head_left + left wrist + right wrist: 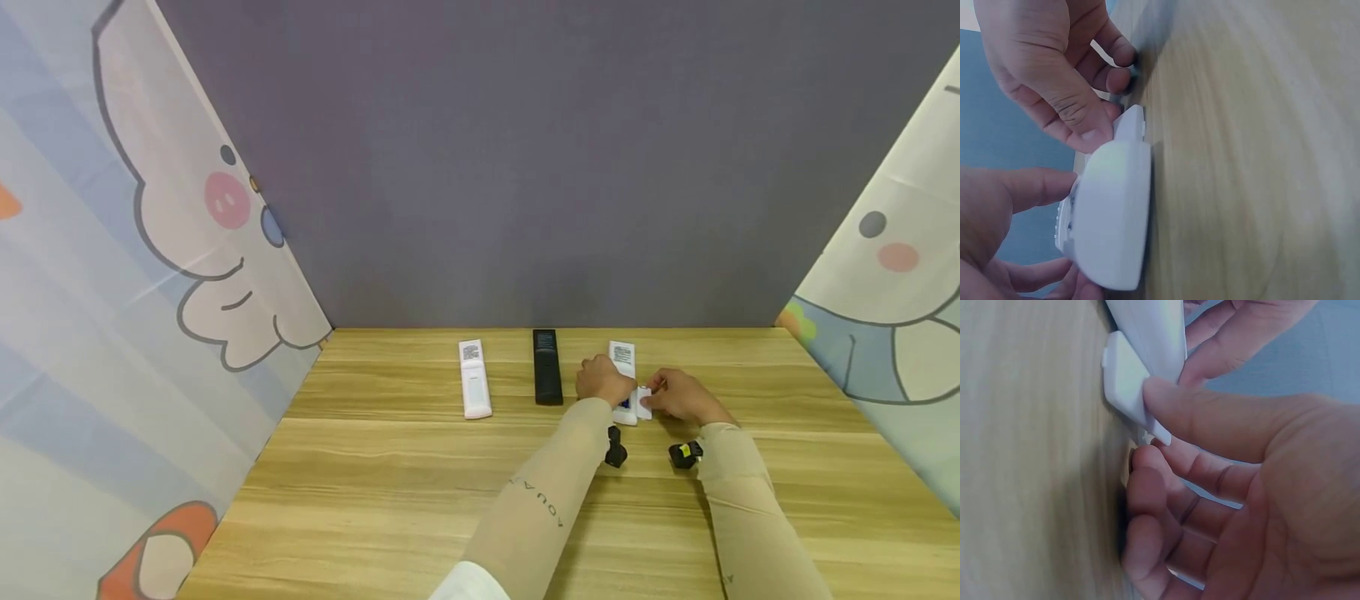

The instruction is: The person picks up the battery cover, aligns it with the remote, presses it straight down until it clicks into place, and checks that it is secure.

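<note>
A white remote control (622,357) lies at the right of the row on the table, its battery compartment facing up and uncovered. Over its left side, my left hand (604,380) grips it, with the thumb at the compartment edge in the left wrist view. Between thumb and fingers, my right hand (684,395) pinches a white battery cover (1127,378) just right of the remote. Something dark blue shows in the compartment, mostly hidden by my left hand. In the left wrist view, a small dark-and-green thing (1133,74) appears by my right fingertips; its kind is unclear.
A black remote control (547,367) and another white remote control (475,379) lie face down to the left. Black wrist cameras (685,454) sit at both wrists. A grey panel (525,167) stands behind the wooden table (390,483), with cartoon-printed curtains (60,333) at both sides.
</note>
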The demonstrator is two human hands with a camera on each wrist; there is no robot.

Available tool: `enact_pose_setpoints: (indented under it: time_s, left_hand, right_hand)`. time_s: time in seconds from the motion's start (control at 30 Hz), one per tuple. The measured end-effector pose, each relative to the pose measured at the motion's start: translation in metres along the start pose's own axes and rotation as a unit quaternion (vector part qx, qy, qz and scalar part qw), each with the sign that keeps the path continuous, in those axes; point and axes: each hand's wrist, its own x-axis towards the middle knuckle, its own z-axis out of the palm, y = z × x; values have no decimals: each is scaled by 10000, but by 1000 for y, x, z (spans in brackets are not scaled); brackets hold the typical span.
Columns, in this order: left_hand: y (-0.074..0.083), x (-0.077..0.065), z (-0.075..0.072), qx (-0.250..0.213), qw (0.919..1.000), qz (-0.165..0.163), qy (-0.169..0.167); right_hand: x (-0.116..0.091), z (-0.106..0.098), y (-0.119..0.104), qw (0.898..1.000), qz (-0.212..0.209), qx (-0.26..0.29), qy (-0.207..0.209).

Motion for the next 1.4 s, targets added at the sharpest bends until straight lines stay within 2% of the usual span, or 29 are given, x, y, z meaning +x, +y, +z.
enact_pose_setpoints:
  time_s: [0.17,0.3,0.43,0.63,0.8,1.1,1.4]
  left_hand:
    - [-3,5,6,-311,9995,-75,85]
    - [-3,9,9,-506,9985,-189,7]
    - [-3,6,7,-484,9986,-212,-28]
    - [-4,-3,1,-449,9990,-76,45]
    - [-7,-6,-3,-779,9969,-35,-138]
    - [-11,-3,-10,-1914,9800,-296,-456]
    - [-15,0,-10,-2240,9732,-335,-391]
  right_hand:
    - [0,0,-1,10000,15,36,8]
    - [-1,0,-2,9999,59,97,20]
    - [0,-1,-2,9999,74,116,29]
    - [0,-2,-3,9998,159,144,28]
    - [-2,-4,-3,9995,204,237,34]
    - [-5,-7,1,9991,-15,370,190]
    - [-8,-11,-4,9982,-44,585,154]
